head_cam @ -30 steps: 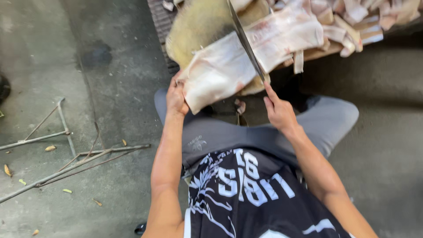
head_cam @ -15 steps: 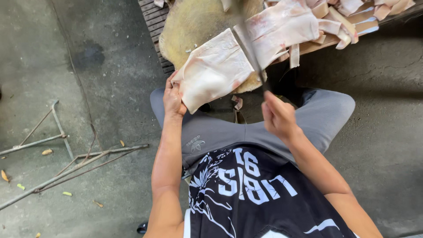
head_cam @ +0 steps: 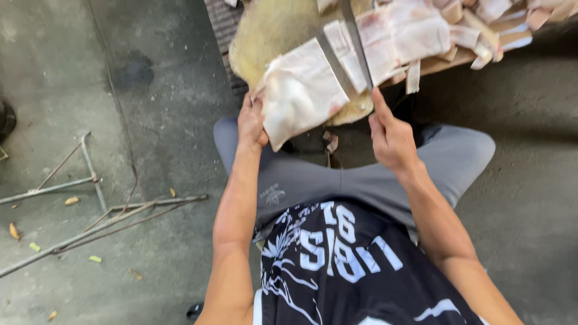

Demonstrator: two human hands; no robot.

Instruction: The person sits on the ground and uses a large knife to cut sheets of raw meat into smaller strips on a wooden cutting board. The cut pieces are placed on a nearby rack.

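Slab of pale meat (head_cam: 304, 90) lies on a round wooden block (head_cam: 271, 30), its near edge overhanging. Left hand (head_cam: 251, 123) grips that edge. Right hand (head_cam: 391, 135) is clenched on a long knife (head_cam: 352, 33) laid across the meat.

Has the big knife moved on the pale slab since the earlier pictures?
Yes. The knife blade now lies further toward the free end of the pale slab that the left hand grips; the right hand holds the knife.

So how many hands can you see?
2. The left hand grips the near edge of the pale slab on the round block. The right hand holds the long knife laid across the slab. Nobody else's hands show.
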